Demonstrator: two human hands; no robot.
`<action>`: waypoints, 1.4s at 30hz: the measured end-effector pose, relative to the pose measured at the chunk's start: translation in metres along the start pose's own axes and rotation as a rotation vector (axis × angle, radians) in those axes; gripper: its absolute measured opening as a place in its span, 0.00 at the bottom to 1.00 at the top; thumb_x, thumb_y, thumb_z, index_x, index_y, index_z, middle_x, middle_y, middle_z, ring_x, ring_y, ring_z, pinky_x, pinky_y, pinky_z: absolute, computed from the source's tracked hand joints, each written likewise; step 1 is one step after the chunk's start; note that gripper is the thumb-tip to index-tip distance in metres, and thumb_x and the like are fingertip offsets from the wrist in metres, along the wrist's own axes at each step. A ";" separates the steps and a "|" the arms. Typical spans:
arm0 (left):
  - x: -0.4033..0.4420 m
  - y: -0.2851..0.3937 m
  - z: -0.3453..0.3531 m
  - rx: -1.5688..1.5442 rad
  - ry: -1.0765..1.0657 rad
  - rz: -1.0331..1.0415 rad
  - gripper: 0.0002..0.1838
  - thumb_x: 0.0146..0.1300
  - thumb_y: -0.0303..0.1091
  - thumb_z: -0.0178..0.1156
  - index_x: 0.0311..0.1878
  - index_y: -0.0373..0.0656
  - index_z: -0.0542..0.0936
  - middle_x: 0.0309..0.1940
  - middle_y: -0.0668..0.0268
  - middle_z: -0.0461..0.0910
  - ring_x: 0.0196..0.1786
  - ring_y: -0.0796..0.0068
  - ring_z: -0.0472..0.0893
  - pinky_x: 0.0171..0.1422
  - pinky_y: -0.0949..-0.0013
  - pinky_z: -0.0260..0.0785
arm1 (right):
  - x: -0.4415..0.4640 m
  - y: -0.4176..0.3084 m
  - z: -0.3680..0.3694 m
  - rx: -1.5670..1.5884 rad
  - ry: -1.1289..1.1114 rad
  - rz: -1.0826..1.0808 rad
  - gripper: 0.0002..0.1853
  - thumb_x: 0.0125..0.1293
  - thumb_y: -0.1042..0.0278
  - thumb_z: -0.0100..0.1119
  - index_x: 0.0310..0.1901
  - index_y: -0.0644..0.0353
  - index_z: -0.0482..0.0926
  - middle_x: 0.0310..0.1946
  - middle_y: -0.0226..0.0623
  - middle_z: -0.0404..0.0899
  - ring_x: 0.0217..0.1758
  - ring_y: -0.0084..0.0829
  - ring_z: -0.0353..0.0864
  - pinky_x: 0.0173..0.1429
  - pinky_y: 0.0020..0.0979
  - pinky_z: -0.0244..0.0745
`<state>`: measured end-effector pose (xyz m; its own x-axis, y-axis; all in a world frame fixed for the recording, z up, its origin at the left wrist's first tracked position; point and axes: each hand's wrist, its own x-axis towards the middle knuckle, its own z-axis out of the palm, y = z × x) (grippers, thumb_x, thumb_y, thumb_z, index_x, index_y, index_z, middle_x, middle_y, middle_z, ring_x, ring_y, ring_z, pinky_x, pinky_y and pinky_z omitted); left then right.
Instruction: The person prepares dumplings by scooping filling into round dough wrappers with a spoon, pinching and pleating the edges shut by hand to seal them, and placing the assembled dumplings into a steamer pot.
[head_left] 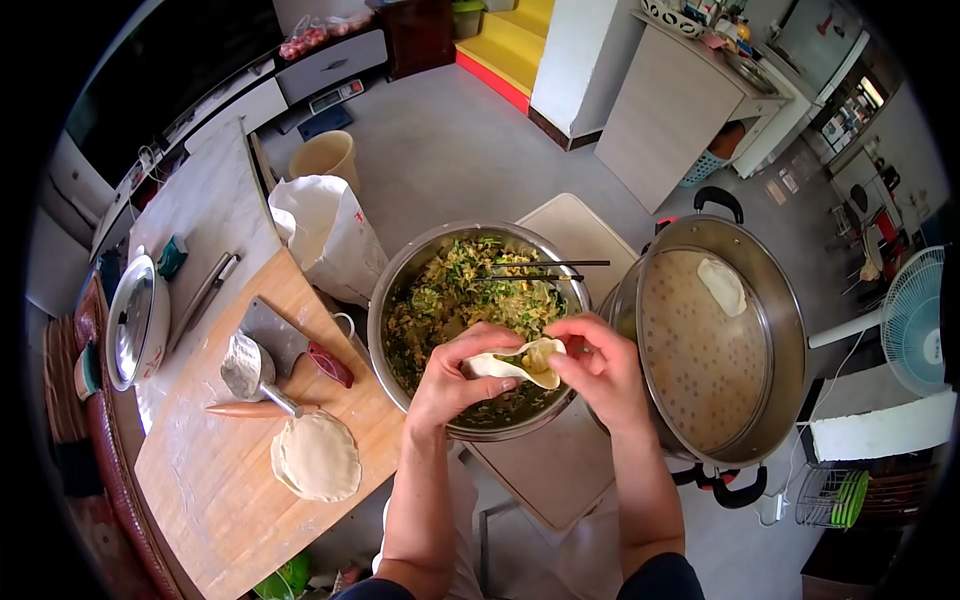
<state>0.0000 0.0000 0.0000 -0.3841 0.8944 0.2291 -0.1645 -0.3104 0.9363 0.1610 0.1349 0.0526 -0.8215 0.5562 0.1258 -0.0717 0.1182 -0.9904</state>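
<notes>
Over the bowl, my left hand (pixel 460 370) holds one side of a folded dough wrapper (pixel 510 368) with filling inside. My right hand (pixel 600 365) pinches the wrapper's other end, which still gapes at the top. Beneath them a steel bowl (pixel 400 270) holds chopped green and yellow filling (pixel 455 285). A pair of chopsticks (pixel 550 265) lies across its far right side. To the right, a large steamer pot (pixel 790 360) has a perforated liner (pixel 700 360) with one finished dumpling (pixel 722 287) on it. Several flat dough rounds (pixel 316 457) lie stacked on the wooden board (pixel 220 500) at left.
On the board are a cleaver (pixel 270 330), a metal scoop (pixel 245 370) and a rolling pin (pixel 230 410). A white flour sack (pixel 345 250) stands beyond it. A lidded enamel pot (pixel 140 320) sits far left; a fan (pixel 915 320) stands right.
</notes>
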 end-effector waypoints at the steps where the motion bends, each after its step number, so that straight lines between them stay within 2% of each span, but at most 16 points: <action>1: 0.001 -0.001 0.001 -0.004 -0.005 0.010 0.25 0.49 0.21 0.75 0.53 0.39 0.84 0.51 0.62 0.80 0.54 0.70 0.79 0.58 0.69 0.71 | 0.001 0.003 0.004 -0.032 0.018 -0.020 0.14 0.62 0.79 0.64 0.50 0.64 0.80 0.46 0.32 0.76 0.46 0.22 0.78 0.46 0.22 0.76; 2: 0.001 -0.002 0.001 -0.007 -0.011 0.019 0.25 0.48 0.21 0.75 0.53 0.39 0.84 0.51 0.62 0.80 0.54 0.70 0.79 0.57 0.69 0.71 | 0.001 0.005 0.007 -0.063 0.037 -0.039 0.14 0.60 0.80 0.66 0.48 0.64 0.81 0.44 0.32 0.76 0.43 0.20 0.79 0.41 0.21 0.77; 5: -0.001 0.011 -0.009 0.051 -0.016 -0.041 0.25 0.48 0.20 0.75 0.53 0.38 0.84 0.51 0.62 0.80 0.54 0.70 0.79 0.57 0.70 0.71 | 0.005 0.008 0.018 -0.014 0.039 -0.057 0.13 0.59 0.80 0.67 0.47 0.65 0.81 0.42 0.31 0.76 0.43 0.20 0.79 0.40 0.21 0.77; 11: -0.001 0.006 -0.003 -0.066 -0.015 -0.100 0.24 0.49 0.21 0.74 0.53 0.38 0.84 0.51 0.63 0.80 0.52 0.72 0.79 0.55 0.71 0.72 | 0.004 0.010 0.010 -0.019 0.063 -0.062 0.10 0.62 0.78 0.67 0.45 0.65 0.81 0.41 0.30 0.77 0.40 0.19 0.78 0.40 0.21 0.77; 13: 0.000 -0.001 -0.005 -0.011 -0.018 -0.006 0.24 0.49 0.20 0.74 0.53 0.38 0.84 0.51 0.63 0.80 0.51 0.73 0.79 0.52 0.72 0.73 | 0.004 0.005 0.010 0.013 0.036 -0.065 0.10 0.63 0.78 0.67 0.46 0.66 0.81 0.41 0.30 0.76 0.40 0.19 0.78 0.41 0.21 0.76; 14: 0.000 -0.003 -0.005 0.016 -0.015 0.042 0.24 0.49 0.20 0.74 0.53 0.37 0.84 0.51 0.63 0.80 0.50 0.74 0.80 0.51 0.73 0.74 | 0.004 0.002 0.005 0.030 0.058 -0.084 0.09 0.66 0.78 0.63 0.47 0.67 0.81 0.43 0.32 0.76 0.42 0.20 0.79 0.42 0.21 0.76; 15: -0.001 -0.003 -0.005 -0.054 0.011 0.006 0.24 0.49 0.20 0.74 0.53 0.37 0.83 0.51 0.63 0.80 0.50 0.74 0.80 0.51 0.73 0.74 | 0.004 0.001 0.001 0.058 0.066 -0.111 0.09 0.70 0.80 0.56 0.50 0.70 0.81 0.46 0.35 0.77 0.43 0.21 0.78 0.45 0.22 0.75; 17: -0.004 0.000 -0.007 -0.193 0.057 -0.064 0.25 0.49 0.20 0.74 0.53 0.37 0.83 0.51 0.63 0.80 0.50 0.74 0.80 0.52 0.73 0.74 | 0.001 0.001 -0.002 0.053 0.046 -0.051 0.11 0.71 0.79 0.56 0.52 0.70 0.80 0.48 0.37 0.77 0.45 0.24 0.79 0.46 0.23 0.78; 18: -0.004 0.001 -0.009 -0.202 0.072 -0.068 0.25 0.48 0.19 0.73 0.53 0.36 0.83 0.52 0.63 0.80 0.52 0.73 0.80 0.57 0.71 0.72 | 0.001 0.003 -0.002 0.056 0.034 -0.055 0.11 0.71 0.80 0.57 0.53 0.71 0.79 0.49 0.38 0.76 0.46 0.25 0.80 0.47 0.24 0.79; 21: -0.006 -0.001 -0.013 -0.256 0.101 -0.014 0.24 0.48 0.19 0.73 0.53 0.36 0.83 0.51 0.63 0.81 0.53 0.72 0.79 0.61 0.69 0.70 | 0.000 0.006 0.003 0.086 0.006 -0.078 0.14 0.67 0.83 0.59 0.54 0.70 0.79 0.49 0.38 0.76 0.47 0.26 0.81 0.50 0.25 0.81; 26: -0.006 0.002 -0.015 -0.191 0.084 -0.016 0.24 0.48 0.21 0.74 0.52 0.37 0.83 0.51 0.64 0.81 0.54 0.72 0.79 0.60 0.69 0.70 | 0.001 0.003 0.007 0.060 0.004 -0.156 0.19 0.60 0.88 0.65 0.53 0.68 0.80 0.47 0.36 0.76 0.46 0.24 0.82 0.50 0.24 0.82; 35: -0.003 0.005 -0.006 -0.094 0.060 -0.065 0.25 0.47 0.22 0.74 0.52 0.36 0.83 0.50 0.62 0.80 0.51 0.71 0.79 0.58 0.69 0.70 | 0.002 0.003 0.012 -0.130 0.081 -0.233 0.18 0.57 0.85 0.69 0.51 0.67 0.81 0.43 0.35 0.78 0.40 0.22 0.83 0.42 0.23 0.82; 37: -0.002 0.010 -0.002 -0.090 0.048 -0.072 0.24 0.49 0.22 0.74 0.53 0.37 0.83 0.50 0.65 0.80 0.50 0.75 0.78 0.55 0.72 0.71 | 0.001 0.003 0.012 -0.105 0.097 -0.177 0.19 0.57 0.87 0.67 0.51 0.69 0.80 0.42 0.34 0.77 0.41 0.22 0.81 0.45 0.22 0.81; 42: -0.004 0.006 -0.004 -0.140 0.100 -0.056 0.24 0.49 0.22 0.74 0.53 0.37 0.83 0.50 0.65 0.80 0.51 0.75 0.78 0.56 0.72 0.70 | -0.001 0.001 0.003 -0.043 0.095 -0.164 0.18 0.60 0.87 0.65 0.53 0.70 0.79 0.43 0.33 0.75 0.43 0.21 0.78 0.48 0.22 0.78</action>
<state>-0.0037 -0.0068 0.0040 -0.4580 0.8774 0.1431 -0.3109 -0.3088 0.8989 0.1600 0.1315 0.0515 -0.7437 0.6011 0.2926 -0.1745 0.2479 -0.9529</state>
